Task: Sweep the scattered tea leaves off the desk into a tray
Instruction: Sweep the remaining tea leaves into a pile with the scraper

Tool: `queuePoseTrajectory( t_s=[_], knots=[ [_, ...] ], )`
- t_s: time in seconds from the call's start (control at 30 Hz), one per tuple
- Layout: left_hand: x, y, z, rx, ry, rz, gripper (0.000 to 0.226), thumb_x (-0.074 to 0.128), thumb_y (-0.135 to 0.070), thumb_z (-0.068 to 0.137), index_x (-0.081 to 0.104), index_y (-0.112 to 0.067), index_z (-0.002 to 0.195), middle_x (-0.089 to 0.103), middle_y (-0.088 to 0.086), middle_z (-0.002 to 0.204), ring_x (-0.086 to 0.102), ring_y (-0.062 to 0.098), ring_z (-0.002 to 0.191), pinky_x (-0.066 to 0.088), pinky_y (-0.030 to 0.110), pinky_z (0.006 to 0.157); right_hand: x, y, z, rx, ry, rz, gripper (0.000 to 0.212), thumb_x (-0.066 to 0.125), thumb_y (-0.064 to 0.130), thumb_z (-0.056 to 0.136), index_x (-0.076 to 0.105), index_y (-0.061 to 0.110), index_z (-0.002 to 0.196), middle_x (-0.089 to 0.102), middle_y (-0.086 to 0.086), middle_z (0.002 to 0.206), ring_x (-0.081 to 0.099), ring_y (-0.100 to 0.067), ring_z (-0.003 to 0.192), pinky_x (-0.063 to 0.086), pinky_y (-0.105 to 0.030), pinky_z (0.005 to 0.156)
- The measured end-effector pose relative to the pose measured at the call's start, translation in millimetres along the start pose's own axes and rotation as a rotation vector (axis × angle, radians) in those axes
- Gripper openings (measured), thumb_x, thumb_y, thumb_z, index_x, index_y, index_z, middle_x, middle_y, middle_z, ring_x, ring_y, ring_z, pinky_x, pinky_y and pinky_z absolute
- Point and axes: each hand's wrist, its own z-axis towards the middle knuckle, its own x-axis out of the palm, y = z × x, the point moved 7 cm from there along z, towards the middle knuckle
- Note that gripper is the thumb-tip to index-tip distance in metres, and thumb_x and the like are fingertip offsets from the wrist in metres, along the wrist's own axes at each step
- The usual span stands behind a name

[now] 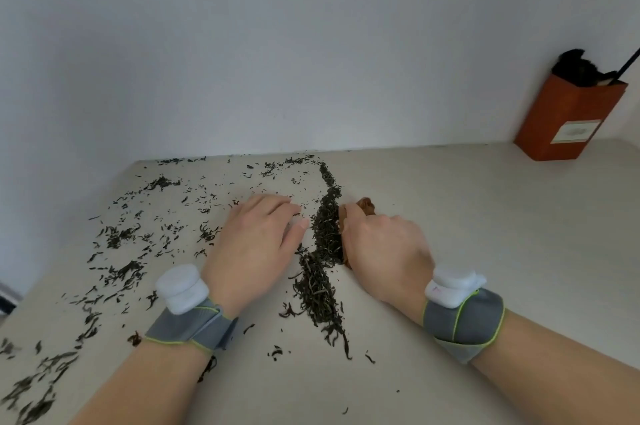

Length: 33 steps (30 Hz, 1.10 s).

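Dark tea leaves lie gathered in a long ridge down the middle of the pale desk. More loose leaves are scattered over the desk's left half. My left hand rests flat on the desk just left of the ridge, fingers straight. My right hand grips a small brown wooden tool standing against the ridge's right side; most of the tool is hidden by my hand. No tray is in view.
An orange-brown carton with a dark bag in its open top stands at the back right against the white wall. The desk's left edge runs diagonally at the lower left. Both wrists wear grey bands with white pucks.
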Motion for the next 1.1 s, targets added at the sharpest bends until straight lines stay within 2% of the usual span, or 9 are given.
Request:
queuePoseTrajectory(
  t_s=[0.07, 0.2, 0.27, 0.37, 0.47, 0.67, 0.83, 1.0, 1.1],
  knots=[
    [3, 0, -1, 0.001, 0.005, -0.010, 0.045, 0.040, -0.046, 0.107, 0.066, -0.021, 0.133, 0.062, -0.006, 0.137, 0.048, 0.017, 0.134, 0.037, 0.042, 0.115, 2, 9, 1, 0.000, 0.026, 0.024, 0.008, 0.047, 0.019, 0.091, 0.044, 0.020, 0.098, 0.043, 0.005, 0.057, 0.024, -0.025, 0.040, 0.015, -0.028, 0.041],
    [4, -1, -2, 0.007, -0.007, -0.028, 0.043, 0.042, -0.045, 0.107, 0.067, -0.020, 0.133, 0.062, -0.006, 0.135, 0.049, 0.016, 0.132, 0.039, 0.042, 0.113, 1, 24, 3, -0.037, 0.030, 0.069, 0.008, 0.047, 0.020, 0.094, 0.044, 0.021, 0.101, 0.037, 0.007, 0.058, 0.029, -0.024, 0.041, 0.016, -0.028, 0.041],
    [5, -1, 0, 0.007, 0.007, -0.031, 0.044, 0.042, -0.046, 0.107, 0.066, -0.020, 0.134, 0.062, -0.006, 0.136, 0.048, 0.016, 0.133, 0.039, 0.042, 0.114, 0, 27, 3, -0.065, 0.036, 0.106, 0.008, 0.042, 0.024, 0.099, 0.045, 0.022, 0.106, 0.042, 0.007, 0.061, 0.036, -0.026, 0.044, 0.025, -0.030, 0.042],
    [5, -3, 1, -0.008, 0.029, -0.031, 0.045, 0.041, -0.046, 0.107, 0.066, -0.020, 0.134, 0.062, -0.005, 0.136, 0.048, 0.016, 0.133, 0.039, 0.043, 0.113, -5, 22, 0, -0.057, 0.032, 0.199, 0.023, 0.031, 0.032, 0.105, 0.046, 0.024, 0.120, 0.056, 0.007, 0.070, 0.054, -0.028, 0.054, 0.040, -0.034, 0.049],
    [3, -7, 3, 0.009, 0.009, -0.018, 0.044, 0.042, -0.045, 0.107, 0.066, -0.018, 0.133, 0.062, -0.003, 0.136, 0.048, 0.019, 0.133, 0.038, 0.044, 0.114, -12, 12, -8, -0.002, -0.019, 0.263, 0.035, 0.024, 0.037, 0.107, 0.047, 0.025, 0.131, 0.065, 0.004, 0.077, 0.062, -0.032, 0.066, 0.044, -0.038, 0.057],
    [-8, -6, 6, -0.017, -0.015, 0.005, 0.045, 0.043, -0.042, 0.108, 0.065, -0.014, 0.135, 0.063, 0.003, 0.138, 0.050, 0.024, 0.132, 0.040, 0.049, 0.112, -16, -3, -21, 0.038, -0.011, 0.293, 0.035, 0.020, 0.037, 0.107, 0.048, 0.025, 0.125, 0.067, -0.001, 0.081, 0.061, -0.037, 0.070, 0.046, -0.039, 0.061],
    [-8, -1, 13, -0.041, -0.001, 0.020, 0.046, 0.041, -0.042, 0.108, 0.064, -0.014, 0.136, 0.062, 0.003, 0.140, 0.049, 0.024, 0.134, 0.038, 0.049, 0.114, -14, -12, -26, 0.075, -0.011, 0.224, 0.033, 0.021, 0.036, 0.107, 0.049, 0.024, 0.119, 0.065, -0.002, 0.077, 0.046, -0.033, 0.060, 0.041, -0.038, 0.057],
    [-7, -1, 13, -0.024, -0.019, 0.027, 0.045, 0.042, -0.041, 0.108, 0.066, -0.013, 0.134, 0.063, 0.004, 0.137, 0.051, 0.024, 0.132, 0.041, 0.049, 0.111, -12, -1, -29, 0.008, 0.018, 0.099, 0.009, 0.036, 0.025, 0.102, 0.044, 0.020, 0.102, 0.056, 0.002, 0.065, 0.045, -0.030, 0.050, 0.035, -0.033, 0.047],
    [-8, -4, 11, 0.001, -0.034, -0.001, 0.046, 0.042, -0.042, 0.107, 0.066, -0.012, 0.132, 0.064, 0.004, 0.136, 0.052, 0.026, 0.131, 0.042, 0.050, 0.109, -13, 10, -28, -0.030, 0.031, 0.050, 0.005, 0.038, 0.024, 0.100, 0.042, 0.020, 0.101, 0.051, 0.003, 0.062, 0.041, -0.028, 0.047, 0.028, -0.031, 0.045]
  ],
)
